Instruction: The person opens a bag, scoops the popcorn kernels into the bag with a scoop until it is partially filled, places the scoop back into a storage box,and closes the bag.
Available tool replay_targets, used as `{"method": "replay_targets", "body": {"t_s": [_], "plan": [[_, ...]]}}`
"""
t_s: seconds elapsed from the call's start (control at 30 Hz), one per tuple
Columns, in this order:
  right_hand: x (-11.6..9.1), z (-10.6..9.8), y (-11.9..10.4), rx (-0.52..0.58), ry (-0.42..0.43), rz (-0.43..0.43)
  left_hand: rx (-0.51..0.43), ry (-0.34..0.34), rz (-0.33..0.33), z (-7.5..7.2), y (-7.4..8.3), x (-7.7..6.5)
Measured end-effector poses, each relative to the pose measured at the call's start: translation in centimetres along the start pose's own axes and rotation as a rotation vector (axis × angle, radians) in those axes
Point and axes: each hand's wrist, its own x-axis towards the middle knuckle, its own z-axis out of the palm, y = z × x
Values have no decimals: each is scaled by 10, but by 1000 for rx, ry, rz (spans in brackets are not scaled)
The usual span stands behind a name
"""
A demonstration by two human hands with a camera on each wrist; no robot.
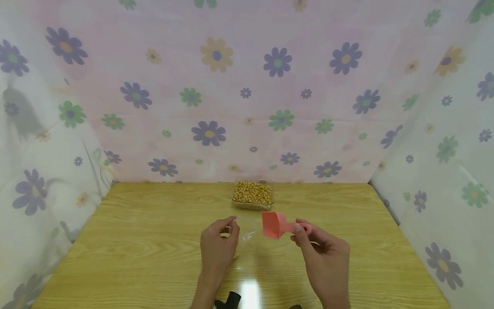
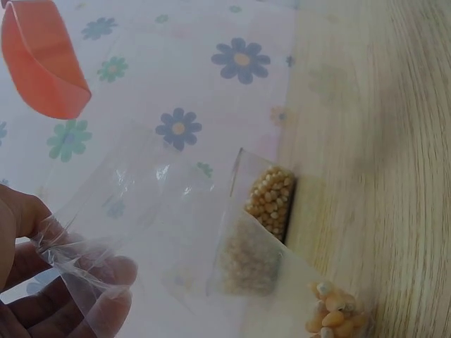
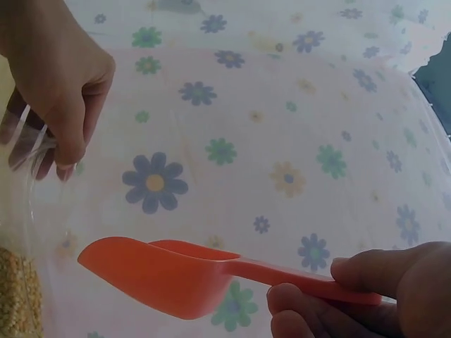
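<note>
A clear plastic bag (image 2: 141, 176) hangs from my left hand (image 1: 220, 242), whose thumb and fingers pinch its upper edge. Some corn kernels (image 2: 337, 313) lie at the bottom of the bag in the left wrist view. My right hand (image 1: 326, 257) grips a pink-orange scoop (image 1: 272, 225) by its handle, thumb on top. In the right wrist view the scoop (image 3: 162, 278) is held roughly level, its bowl toward the left hand; the inside of the bowl is mostly hidden there. The scoop's bowl is just right of the bag, apart from the left hand.
A clear rectangular container (image 1: 252, 206) of corn kernels (image 1: 252, 192) stands at the back middle of the wooden table (image 1: 146, 240). Flower-patterned cloth (image 1: 247, 86) rises behind the table and on both sides. A black object (image 1: 233, 299) shows at the near edge.
</note>
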Motion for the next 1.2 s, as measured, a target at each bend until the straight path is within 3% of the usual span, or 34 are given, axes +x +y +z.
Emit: {"method": "replay_targets", "body": {"t_s": [0.37, 0.67, 0.83, 1.03, 1.2], "plan": [[8, 11, 5, -38, 26, -47, 25, 13, 16, -4, -2, 4], [59, 41, 50, -95, -34, -269, 9, 15, -5, -5, -1, 6], [85, 62, 77, -46, -40, -271, -10, -7, -37, -4, 0, 5], [96, 73, 85, 1, -26, -289, -26, -20, -68, -4, 1, 5], [111, 76, 118, 42, -32, -186, -38, -21, -75, -4, 2, 4]]}}
